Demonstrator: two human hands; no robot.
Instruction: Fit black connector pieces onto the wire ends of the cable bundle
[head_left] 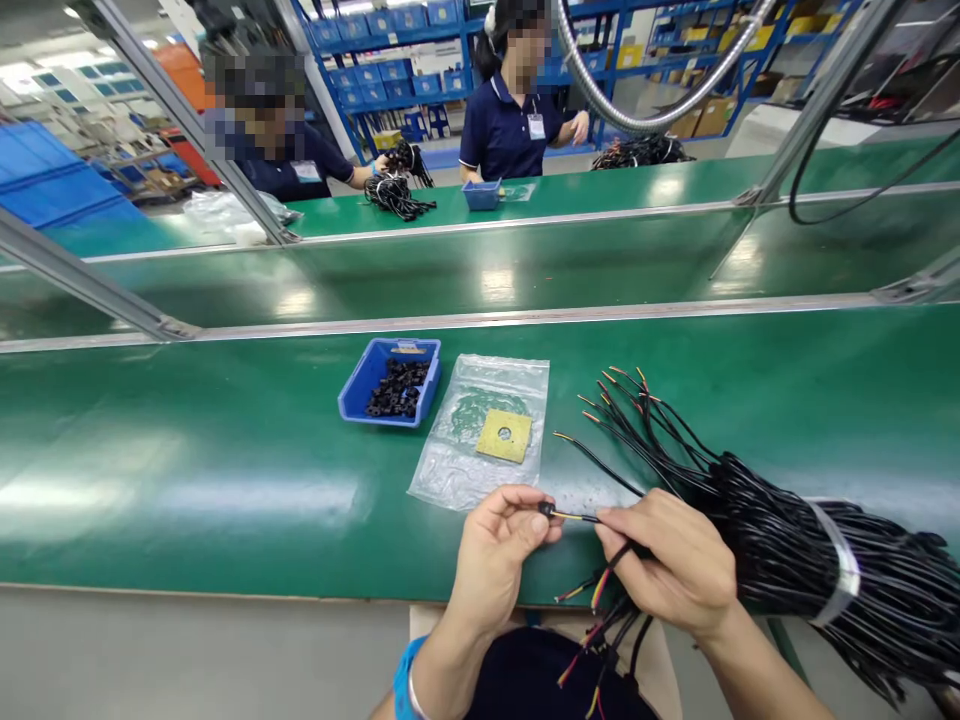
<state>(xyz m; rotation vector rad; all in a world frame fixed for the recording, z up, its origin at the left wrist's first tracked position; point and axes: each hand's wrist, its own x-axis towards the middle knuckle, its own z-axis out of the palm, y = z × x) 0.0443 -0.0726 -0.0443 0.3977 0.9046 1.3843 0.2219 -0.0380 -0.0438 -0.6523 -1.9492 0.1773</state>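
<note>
Between the fingertips of my left hand is a small black connector. Thin yellow and other coloured wires run from it into a black cable, which my right hand pinches just behind its stripped end. The two hands are close together above the front of the green bench. To the right lies a thick bundle of black cables, bound with a white band. Loose cable ends with bare coloured wires fan out around my right hand, some hanging over the bench edge toward my lap.
A blue bin of small black parts stands left of a clear plastic bag. A yellow square pad with a round hole rests on the bag. Metal frame rails cross behind. Two people sit at the far bench with cables and a small blue bin.
</note>
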